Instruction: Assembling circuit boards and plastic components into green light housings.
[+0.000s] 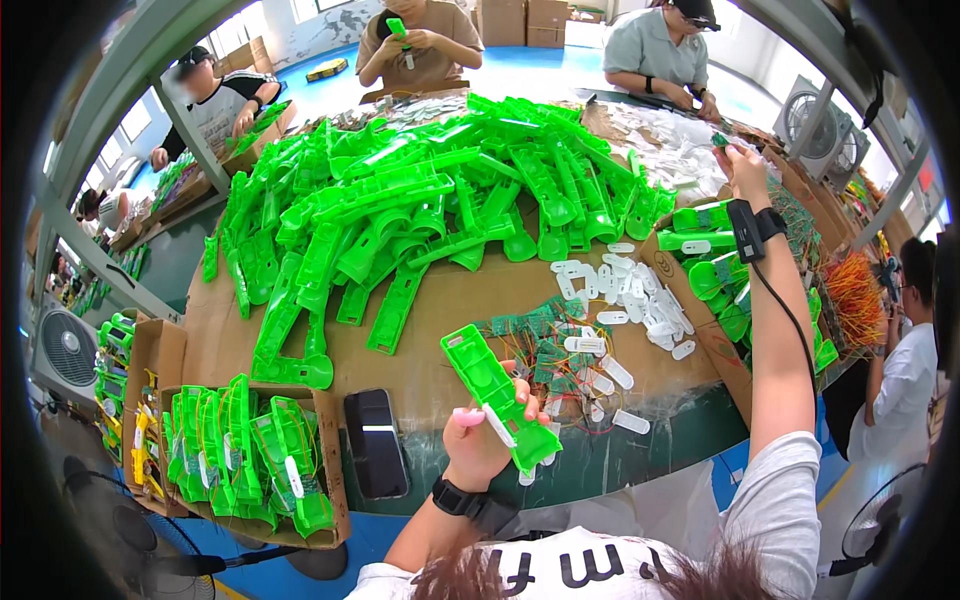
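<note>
My left hand (pixel 474 450) is closed round a bright green plastic housing half (pixel 487 385), held tilted with its hollow side up. A white oval plastic piece (pixel 499 425) lies along its lower edge by my thumb. My right arm stretches to the far right, where my right hand (pixel 745 172) pinches a small dark green circuit board (pixel 720 140) at the fingertips. Beside my left hand, green circuit boards (pixel 550 352) with thin wires lie heaped on the cardboard. Loose white oval pieces (pixel 640 295) are scattered just past them.
A large heap of green housings (pixel 400 190) covers the table's middle. Boxes of green housings stand at the lower left (pixel 335 470) and right (pixel 735 375). A black phone (pixel 377 445) lies near the front edge. Orange wires (pixel 858 300) hang at right. Several people work around.
</note>
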`<state>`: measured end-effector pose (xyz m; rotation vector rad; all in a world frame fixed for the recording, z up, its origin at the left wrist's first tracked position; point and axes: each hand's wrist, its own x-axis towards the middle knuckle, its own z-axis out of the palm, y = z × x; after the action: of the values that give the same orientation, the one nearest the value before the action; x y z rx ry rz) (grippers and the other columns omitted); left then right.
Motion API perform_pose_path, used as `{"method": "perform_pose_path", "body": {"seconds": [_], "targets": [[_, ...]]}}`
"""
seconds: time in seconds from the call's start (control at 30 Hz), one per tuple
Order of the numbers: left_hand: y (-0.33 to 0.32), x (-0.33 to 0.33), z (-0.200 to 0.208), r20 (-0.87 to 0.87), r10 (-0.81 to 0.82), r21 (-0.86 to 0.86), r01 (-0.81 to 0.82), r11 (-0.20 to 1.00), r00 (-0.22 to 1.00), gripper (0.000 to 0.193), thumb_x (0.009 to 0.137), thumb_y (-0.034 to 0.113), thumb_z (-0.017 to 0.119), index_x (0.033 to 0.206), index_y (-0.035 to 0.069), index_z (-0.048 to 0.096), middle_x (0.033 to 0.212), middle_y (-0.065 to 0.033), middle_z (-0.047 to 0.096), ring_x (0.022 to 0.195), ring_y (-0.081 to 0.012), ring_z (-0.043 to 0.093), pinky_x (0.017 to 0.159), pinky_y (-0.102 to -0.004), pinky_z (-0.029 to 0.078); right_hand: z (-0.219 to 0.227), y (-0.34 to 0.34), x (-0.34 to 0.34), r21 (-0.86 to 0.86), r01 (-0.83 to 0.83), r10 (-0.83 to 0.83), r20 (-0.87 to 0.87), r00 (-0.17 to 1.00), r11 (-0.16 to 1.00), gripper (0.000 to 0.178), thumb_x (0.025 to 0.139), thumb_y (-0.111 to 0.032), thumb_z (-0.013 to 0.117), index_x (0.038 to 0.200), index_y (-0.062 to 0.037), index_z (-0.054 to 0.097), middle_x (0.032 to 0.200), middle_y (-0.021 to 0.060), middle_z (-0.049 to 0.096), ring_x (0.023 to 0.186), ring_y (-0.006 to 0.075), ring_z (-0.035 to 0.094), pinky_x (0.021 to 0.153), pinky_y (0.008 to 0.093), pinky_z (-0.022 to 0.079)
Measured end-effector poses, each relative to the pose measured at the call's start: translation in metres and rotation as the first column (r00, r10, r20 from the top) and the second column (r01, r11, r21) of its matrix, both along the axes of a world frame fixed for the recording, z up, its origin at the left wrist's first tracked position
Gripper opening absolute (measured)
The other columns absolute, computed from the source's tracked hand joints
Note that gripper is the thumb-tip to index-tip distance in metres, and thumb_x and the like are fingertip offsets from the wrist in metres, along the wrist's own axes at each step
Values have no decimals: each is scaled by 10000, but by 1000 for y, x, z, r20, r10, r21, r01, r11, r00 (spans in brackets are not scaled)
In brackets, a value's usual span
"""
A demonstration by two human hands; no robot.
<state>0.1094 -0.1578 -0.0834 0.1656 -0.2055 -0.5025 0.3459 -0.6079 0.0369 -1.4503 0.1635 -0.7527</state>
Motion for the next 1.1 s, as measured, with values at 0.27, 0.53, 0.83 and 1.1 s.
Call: {"method": "perform_pose_path", "body": {"seconds": [0.27, 0.53, 0.83, 1.1], "targets": [[-6, 2, 7, -36, 36, 62, -34, 997, 999, 637, 684, 282, 472, 1264, 62, 329, 942, -85, 427, 822, -210, 465, 810, -394, 386, -20, 11, -32, -96, -37, 30, -74, 997, 995, 258, 809, -163, 572, 1028, -28, 584, 936, -4, 588, 866, 77, 501, 796, 213, 360], [1, 4, 6, 1, 184, 163, -182, 970, 983, 663, 760, 330, 427, 1337, 49, 261, 1031, -92, 429, 806, -191, 447, 719, -352, 415, -45, 205, -184, -361, -759, 544, -538, 645, 543, 187, 822, -149, 568, 965, -28, 578, 972, 72, 606, 925, 182, 561, 830, 302, 420], [3, 3, 0, -33, 248, 114, -243, 963, 968, 617, 855, 555, 258, 1221, 84, 414, 1115, -96, 453, 844, -224, 468, 708, -354, 437, -98, 270, -211, -818, -426, 386, -276, 880, 386, 270, 691, -109, 664, 947, -61, 592, 1029, 83, 563, 999, 281, 497, 871, 370, 381], [6, 0, -2, 72, 227, 191, -237, 953, 971, 575, 809, 334, 550, 1278, 81, 333, 1130, -71, 420, 813, -151, 452, 700, -284, 448, -93, 273, -219, -686, -475, 317, -355, 879, 551, 261, 651, -10, 666, 890, -33, 563, 926, 87, 541, 919, 272, 510, 801, 341, 406]]}}
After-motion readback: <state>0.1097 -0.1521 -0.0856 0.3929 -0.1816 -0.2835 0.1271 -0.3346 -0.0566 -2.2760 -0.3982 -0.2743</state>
